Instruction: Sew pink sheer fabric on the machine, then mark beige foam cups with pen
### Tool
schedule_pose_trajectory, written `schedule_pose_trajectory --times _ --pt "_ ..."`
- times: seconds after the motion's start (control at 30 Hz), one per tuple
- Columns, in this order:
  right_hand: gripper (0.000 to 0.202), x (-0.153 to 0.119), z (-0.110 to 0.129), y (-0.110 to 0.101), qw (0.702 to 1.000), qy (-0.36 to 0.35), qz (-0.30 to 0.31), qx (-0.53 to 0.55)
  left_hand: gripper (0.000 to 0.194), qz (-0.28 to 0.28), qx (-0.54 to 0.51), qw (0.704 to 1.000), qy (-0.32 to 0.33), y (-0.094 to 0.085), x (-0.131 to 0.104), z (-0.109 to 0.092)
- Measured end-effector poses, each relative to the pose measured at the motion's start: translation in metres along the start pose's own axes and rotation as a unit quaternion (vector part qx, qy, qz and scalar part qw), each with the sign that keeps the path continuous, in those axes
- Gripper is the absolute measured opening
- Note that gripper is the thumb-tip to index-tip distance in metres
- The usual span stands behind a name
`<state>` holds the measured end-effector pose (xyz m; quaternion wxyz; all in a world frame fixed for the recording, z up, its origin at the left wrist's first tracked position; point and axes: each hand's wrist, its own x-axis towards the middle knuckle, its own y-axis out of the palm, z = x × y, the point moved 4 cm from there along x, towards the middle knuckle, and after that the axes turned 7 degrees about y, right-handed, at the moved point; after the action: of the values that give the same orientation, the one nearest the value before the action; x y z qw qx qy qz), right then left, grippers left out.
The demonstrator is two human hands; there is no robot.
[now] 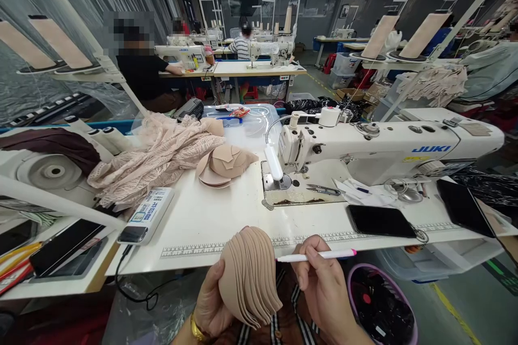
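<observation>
Fanned out in my left hand (pixel 211 297) is a stack of beige curved fabric pieces (pixel 249 275), gripped at its left side just in front of the table edge. My right hand (pixel 324 275) pinches a white marker with a pink end (pixel 334 254). The marker's tip points left and is at the right edge of the stack; whether it touches cannot be made out. Further back on the white table (pixel 194 221) lies a loose pile of similar beige pieces (pixel 226 164).
A white sewing machine (pixel 380 143) stands at the right, with thread snips (pixel 324 190) and a black phone (pixel 381 221) before it. Pink lace (pixel 157 159) and a power bank (pixel 151 213) lie left. A purple-rimmed bin (pixel 351 291) is below right. People sit further back.
</observation>
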<state>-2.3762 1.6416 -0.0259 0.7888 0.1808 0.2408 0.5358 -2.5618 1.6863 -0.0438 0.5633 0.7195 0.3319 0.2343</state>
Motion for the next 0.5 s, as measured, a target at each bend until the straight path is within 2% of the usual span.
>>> schedule_pose_trajectory --times 0.2,0.5 --pt "0.037 -0.001 -0.006 0.0 1.0 0.006 -0.002 -0.006 0.029 0.011 -0.001 1.0 -0.001 0.009 0.003 0.002" --pt "0.037 0.0 -0.005 0.001 1.0 0.01 0.002 0.001 0.027 0.008 0.005 1.0 0.013 0.012 0.004 0.001"
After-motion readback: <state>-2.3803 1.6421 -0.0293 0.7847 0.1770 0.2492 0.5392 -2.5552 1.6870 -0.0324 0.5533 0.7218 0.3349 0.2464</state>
